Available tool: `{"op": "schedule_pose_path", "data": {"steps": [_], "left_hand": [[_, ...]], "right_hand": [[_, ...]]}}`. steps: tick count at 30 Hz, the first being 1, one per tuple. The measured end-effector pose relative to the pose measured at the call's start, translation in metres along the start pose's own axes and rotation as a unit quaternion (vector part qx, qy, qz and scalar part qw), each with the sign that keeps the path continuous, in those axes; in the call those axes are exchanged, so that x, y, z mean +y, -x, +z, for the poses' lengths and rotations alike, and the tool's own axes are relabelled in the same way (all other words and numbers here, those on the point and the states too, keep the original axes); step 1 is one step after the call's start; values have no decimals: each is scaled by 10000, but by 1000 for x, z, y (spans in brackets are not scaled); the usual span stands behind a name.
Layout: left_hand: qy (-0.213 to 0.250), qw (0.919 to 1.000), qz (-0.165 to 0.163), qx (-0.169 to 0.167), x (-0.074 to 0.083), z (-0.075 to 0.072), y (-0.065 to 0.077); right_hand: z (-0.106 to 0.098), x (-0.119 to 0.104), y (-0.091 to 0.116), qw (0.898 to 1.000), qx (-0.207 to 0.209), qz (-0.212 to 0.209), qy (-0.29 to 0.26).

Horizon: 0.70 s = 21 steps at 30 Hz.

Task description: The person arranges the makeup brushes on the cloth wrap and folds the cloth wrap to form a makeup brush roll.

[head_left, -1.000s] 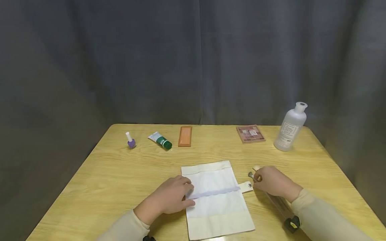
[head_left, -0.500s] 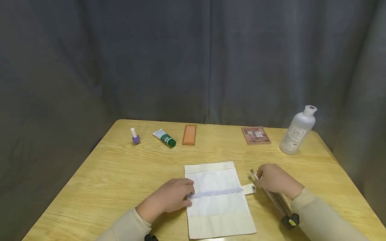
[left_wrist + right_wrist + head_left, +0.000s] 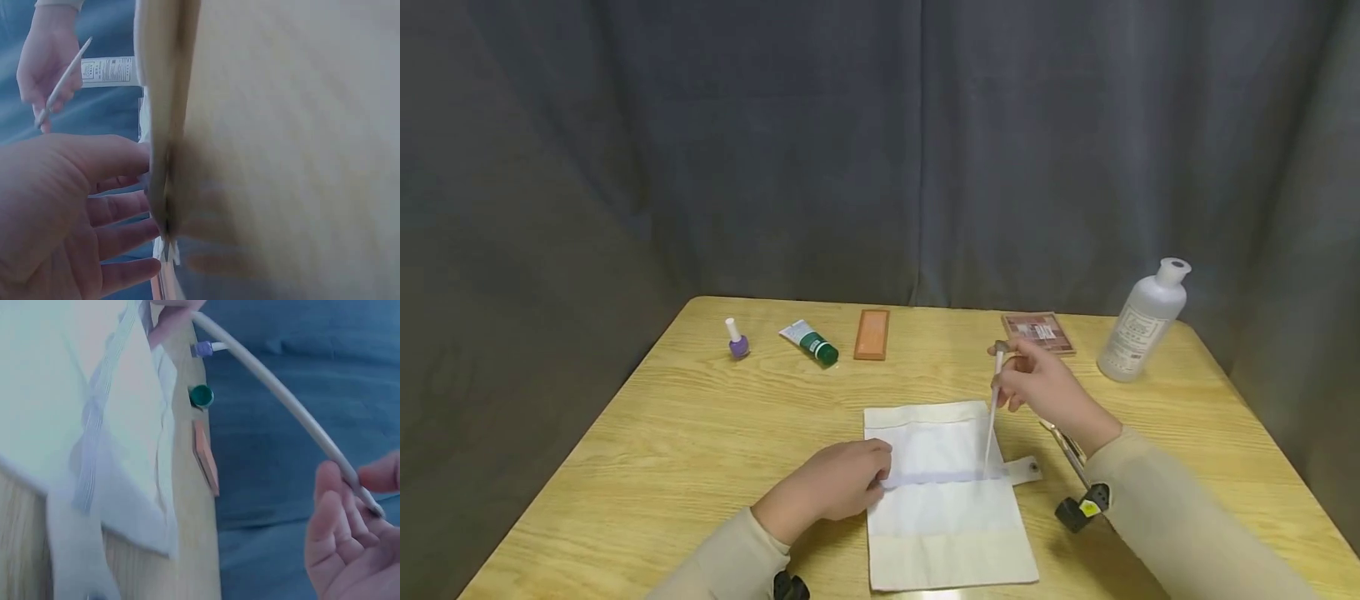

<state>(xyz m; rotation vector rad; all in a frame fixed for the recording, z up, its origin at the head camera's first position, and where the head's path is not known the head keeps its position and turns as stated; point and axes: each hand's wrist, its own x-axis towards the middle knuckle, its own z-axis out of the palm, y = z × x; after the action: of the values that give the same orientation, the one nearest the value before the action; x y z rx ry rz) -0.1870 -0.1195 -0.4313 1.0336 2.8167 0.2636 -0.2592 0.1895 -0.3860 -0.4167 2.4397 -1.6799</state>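
Note:
An off-white cloth brush roll (image 3: 951,533) lies unfolded on the table, with a pale lilac elastic band (image 3: 936,478) across its middle. At its left edge, my left hand (image 3: 835,487) pinches the cloth between thumb and fingers. Over the roll's right side, my right hand (image 3: 1037,383) holds a slim makeup brush (image 3: 992,417) near its bristle end. The brush stands nearly upright, bristles up, and its handle tip overlaps the band in the head view. In the right wrist view the long pale handle (image 3: 281,390) slants away from the fingertips.
More brushes (image 3: 1070,451) lie to the roll's right, partly behind my right sleeve. Along the back are purple nail polish (image 3: 738,345), a green-and-white tube (image 3: 811,343), an orange palette (image 3: 872,335), an eyeshadow palette (image 3: 1056,333) and a clear bottle (image 3: 1142,325). A snap strap (image 3: 1022,470) juts rightward.
My right hand has lifted a brush from those on the right and swung it left and up over the roll. My left hand's fingers have drawn closer together at the cloth edge.

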Motion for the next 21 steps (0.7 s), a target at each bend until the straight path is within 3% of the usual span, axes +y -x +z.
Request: {"op": "schedule_pose_path", "data": {"steps": [5,16,21], "left_hand": [[157,9998,-45,-144,1,2,-3],[103,9999,-29,8,3,-1,-7],[139,9999,-30,51,2,-4,-9]], "right_hand": [[19,3,-16,9971,224,289,-663],[56,3,-39,9942,141,581,-891],[71,1,-53,9947,14,456,-922]]}}
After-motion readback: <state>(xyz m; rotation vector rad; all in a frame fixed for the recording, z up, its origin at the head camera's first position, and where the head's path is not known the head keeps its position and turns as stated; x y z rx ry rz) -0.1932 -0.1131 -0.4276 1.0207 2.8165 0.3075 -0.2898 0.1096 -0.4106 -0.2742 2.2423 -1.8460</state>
